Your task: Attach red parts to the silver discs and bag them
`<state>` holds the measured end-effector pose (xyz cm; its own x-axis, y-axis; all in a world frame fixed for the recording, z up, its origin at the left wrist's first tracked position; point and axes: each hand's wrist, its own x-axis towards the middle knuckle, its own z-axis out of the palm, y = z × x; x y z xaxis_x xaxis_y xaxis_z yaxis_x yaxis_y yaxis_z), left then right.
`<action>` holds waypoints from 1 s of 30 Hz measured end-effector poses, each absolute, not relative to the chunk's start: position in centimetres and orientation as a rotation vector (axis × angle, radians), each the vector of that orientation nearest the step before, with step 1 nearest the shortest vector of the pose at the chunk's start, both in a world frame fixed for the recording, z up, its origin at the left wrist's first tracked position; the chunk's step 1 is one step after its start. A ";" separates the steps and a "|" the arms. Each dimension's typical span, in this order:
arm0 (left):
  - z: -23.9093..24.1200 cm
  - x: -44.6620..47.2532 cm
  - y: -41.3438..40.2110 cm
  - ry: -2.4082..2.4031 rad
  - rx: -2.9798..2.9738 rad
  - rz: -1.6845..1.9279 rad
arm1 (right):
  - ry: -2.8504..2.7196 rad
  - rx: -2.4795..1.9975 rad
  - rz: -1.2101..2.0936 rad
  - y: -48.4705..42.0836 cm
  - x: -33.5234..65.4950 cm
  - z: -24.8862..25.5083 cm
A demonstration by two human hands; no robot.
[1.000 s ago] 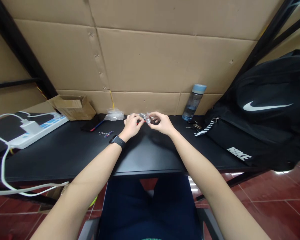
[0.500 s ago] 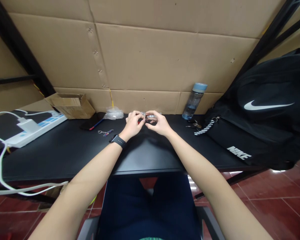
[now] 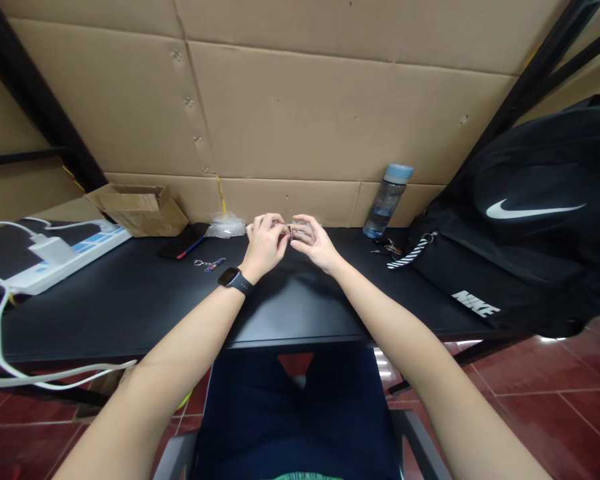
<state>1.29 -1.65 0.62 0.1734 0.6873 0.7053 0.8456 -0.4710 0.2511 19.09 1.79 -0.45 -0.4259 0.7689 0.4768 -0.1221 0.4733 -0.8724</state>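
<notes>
My left hand (image 3: 263, 244), with a black smartwatch (image 3: 235, 280) on its wrist, and my right hand (image 3: 313, 243) meet over the far middle of the black table (image 3: 130, 300). Both have their fingers curled and pinched around one small item (image 3: 289, 233), part metal and part red, mostly hidden between the fingertips. I cannot make out what it is. A small keychain (image 3: 207, 265) lies on the table just left of my left hand.
A clear plastic bag (image 3: 225, 227), a dark phone with a red pen (image 3: 184, 241), an open cardboard box (image 3: 139, 210) and a white power strip with charger and cable (image 3: 55, 257) sit at the left. A water bottle (image 3: 387, 200), keys (image 3: 387, 249) and a black backpack (image 3: 525, 220) are at the right.
Both hands have drawn slightly closer together and lifted the small item a little; their fingers now close more tightly around it. The clear wrapper seen earlier between them is hidden.
</notes>
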 end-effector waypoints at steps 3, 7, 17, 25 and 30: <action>0.7 1.4 -1.8 -1.481 -2.247 -1.163 | -1.720 -0.516 1.133 1.8 19.1 -0.5; 0.7 1.5 -2.0 -1.463 -2.252 -1.146 | -1.731 -0.529 1.124 1.9 19.2 -0.5; 0.7 1.6 -1.9 -1.441 -2.226 -1.165 | -1.673 -0.470 1.153 1.4 18.9 0.0; 0.5 1.5 -1.6 -1.400 -2.156 -1.195 | -1.641 -0.464 1.157 1.5 18.9 0.0; 0.4 1.3 -1.3 -1.400 -2.126 -1.197 | -1.746 -0.633 1.018 2.4 19.5 -0.1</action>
<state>1.35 -1.31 0.40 0.1652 0.5950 0.7865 0.8697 -0.4639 0.1683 19.48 2.40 -0.09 -0.3849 0.7849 0.4856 -0.0359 0.5130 -0.8577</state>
